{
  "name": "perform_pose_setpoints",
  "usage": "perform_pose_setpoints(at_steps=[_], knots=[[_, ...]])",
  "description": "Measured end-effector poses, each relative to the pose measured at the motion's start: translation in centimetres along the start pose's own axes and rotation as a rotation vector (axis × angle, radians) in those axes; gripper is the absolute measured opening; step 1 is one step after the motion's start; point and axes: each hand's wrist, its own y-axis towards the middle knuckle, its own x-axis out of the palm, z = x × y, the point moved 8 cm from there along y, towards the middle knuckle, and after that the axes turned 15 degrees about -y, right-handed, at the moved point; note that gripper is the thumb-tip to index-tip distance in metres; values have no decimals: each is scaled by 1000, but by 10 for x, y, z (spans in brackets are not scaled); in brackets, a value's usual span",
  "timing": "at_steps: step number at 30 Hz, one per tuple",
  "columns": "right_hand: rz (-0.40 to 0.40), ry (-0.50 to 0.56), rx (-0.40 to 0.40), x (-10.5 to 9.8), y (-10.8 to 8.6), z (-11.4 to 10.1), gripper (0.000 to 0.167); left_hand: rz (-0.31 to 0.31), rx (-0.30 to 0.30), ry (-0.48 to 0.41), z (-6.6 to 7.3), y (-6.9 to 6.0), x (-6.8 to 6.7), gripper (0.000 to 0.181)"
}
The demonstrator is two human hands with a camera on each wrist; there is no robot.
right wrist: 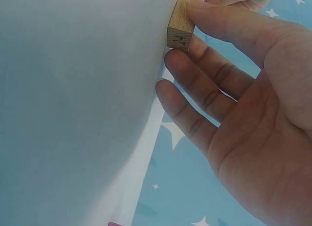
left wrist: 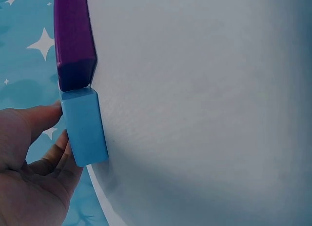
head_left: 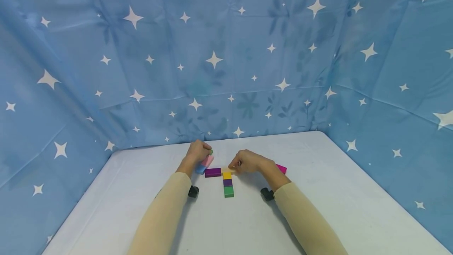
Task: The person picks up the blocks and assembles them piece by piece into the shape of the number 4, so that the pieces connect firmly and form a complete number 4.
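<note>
My left hand [head_left: 199,152] is at the far end of a slanted row, with its fingertips at a green block [head_left: 211,152]. Nearer me in that row come a pink block [head_left: 207,161] and a light blue block [left wrist: 84,126]; the left wrist view hides the fingertips behind the blue one. A purple block [head_left: 213,172] lies beside it. With thumb and fingers, my right hand [head_left: 249,161] pinches a plain wooden block [right wrist: 180,23] marked 24 on its end. Below this block, yellow [head_left: 227,176], dark purple [head_left: 228,182] and green blocks [head_left: 229,191] form a line toward me.
A magenta block [head_left: 281,169] lies partly hidden behind my right wrist. The white table [head_left: 141,192] ends at a blue star-patterned curtain [head_left: 226,70] at the back and sides. Dark wrist devices [head_left: 193,191] sit under both forearms.
</note>
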Motion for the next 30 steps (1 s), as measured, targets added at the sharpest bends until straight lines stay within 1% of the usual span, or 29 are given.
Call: perform_pose_setpoints(at_steps=[7,10,14,16,21,30], knots=[[-4,0,0,0,-1,-1,28,-7,-11,2,2,-1,2,20],[-14,1,-1,1,-2,-1,27,-8,-23,-5,2,-1,3,20],[-15,8,3,1,-2,0,27,-10,-56,-20,1,0,4,19],[-11,7,5,1,-1,0,28,-12,-58,-14,1,0,4,19],[-11,6,-1,1,-1,-1,28,-15,-43,6,2,2,6,18],[-15,14,7,2,0,0,27,-16,-29,4,3,2,8,16]])
